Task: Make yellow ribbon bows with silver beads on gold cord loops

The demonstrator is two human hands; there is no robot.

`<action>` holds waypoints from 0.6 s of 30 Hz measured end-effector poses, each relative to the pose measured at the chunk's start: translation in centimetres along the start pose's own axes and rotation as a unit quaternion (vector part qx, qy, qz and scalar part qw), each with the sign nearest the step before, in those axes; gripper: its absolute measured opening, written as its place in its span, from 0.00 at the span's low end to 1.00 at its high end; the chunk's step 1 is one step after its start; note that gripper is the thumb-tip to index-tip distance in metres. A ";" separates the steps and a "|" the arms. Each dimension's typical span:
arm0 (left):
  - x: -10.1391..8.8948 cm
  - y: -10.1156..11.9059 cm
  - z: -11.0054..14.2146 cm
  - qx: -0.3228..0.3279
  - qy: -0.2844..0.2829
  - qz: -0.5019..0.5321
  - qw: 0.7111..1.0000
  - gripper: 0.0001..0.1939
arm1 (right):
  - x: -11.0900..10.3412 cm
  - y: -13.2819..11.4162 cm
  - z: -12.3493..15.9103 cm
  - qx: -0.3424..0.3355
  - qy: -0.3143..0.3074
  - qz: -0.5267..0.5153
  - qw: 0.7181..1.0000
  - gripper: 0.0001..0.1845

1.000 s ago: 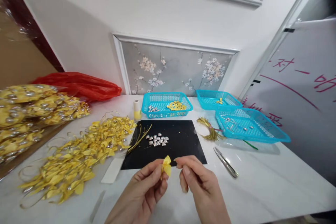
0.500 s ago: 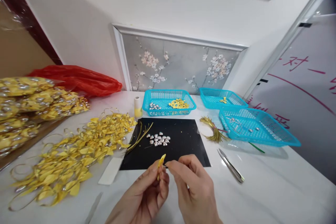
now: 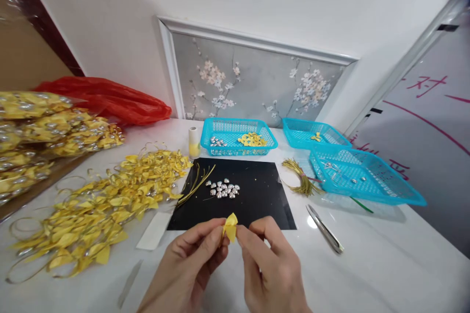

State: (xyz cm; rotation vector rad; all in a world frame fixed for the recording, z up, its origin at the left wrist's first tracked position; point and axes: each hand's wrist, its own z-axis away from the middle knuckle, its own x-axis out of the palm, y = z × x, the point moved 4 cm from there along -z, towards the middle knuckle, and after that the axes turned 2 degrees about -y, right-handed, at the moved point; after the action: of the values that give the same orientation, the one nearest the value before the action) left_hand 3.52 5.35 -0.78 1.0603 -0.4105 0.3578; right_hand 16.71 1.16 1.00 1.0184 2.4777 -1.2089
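Observation:
My left hand (image 3: 194, 261) pinches a small yellow ribbon bow (image 3: 230, 227) between thumb and fingers, just over the near edge of the black mat (image 3: 257, 200). Close against the bow's right side are the closed thumb and forefinger of my right hand (image 3: 270, 259); what lies between those tips is hidden. Silver heart-shaped beads (image 3: 223, 189) sit in a loose group on the mat beyond my hands. Gold wire stems (image 3: 198, 186) lie across the mat's left edge.
Yellow ribbon pieces with beads (image 3: 110, 200) heap on the left. Blue baskets (image 3: 238, 150) stand at the back and right. Tweezers (image 3: 325, 230), a bundle of gold wires (image 3: 301, 178), a small white-and-yellow bottle (image 3: 194, 143), a white strip (image 3: 154, 231) and a red bag (image 3: 110, 100) lie around.
The yellow bow has turned from edge-on to show its broad folded face. Both hands stay close together around it. The view has shifted slightly.

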 end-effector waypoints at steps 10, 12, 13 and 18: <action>-0.8 0.2 0.6 0.072 -0.018 -0.163 0.984 0.15 | -0.3 1.1 0.4 0.016 -0.010 -0.066 0.998 0.19; -0.7 0.1 0.7 0.070 -0.013 -0.166 0.984 0.15 | -0.2 1.2 0.5 0.015 -0.015 -0.075 0.997 0.19; -0.6 0.1 0.7 0.068 -0.010 -0.166 0.984 0.15 | -0.3 1.2 0.6 0.013 -0.016 -0.078 0.997 0.19; 0.0 0.1 0.6 0.078 0.001 -0.179 0.981 0.14 | -0.6 1.5 0.8 0.013 -0.004 -0.065 0.998 0.17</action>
State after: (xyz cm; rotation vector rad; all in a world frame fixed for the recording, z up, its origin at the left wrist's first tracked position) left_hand 3.41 4.90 -0.44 1.2624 -0.1849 0.0700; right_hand 18.04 0.95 -0.17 0.8674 2.5630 -1.2823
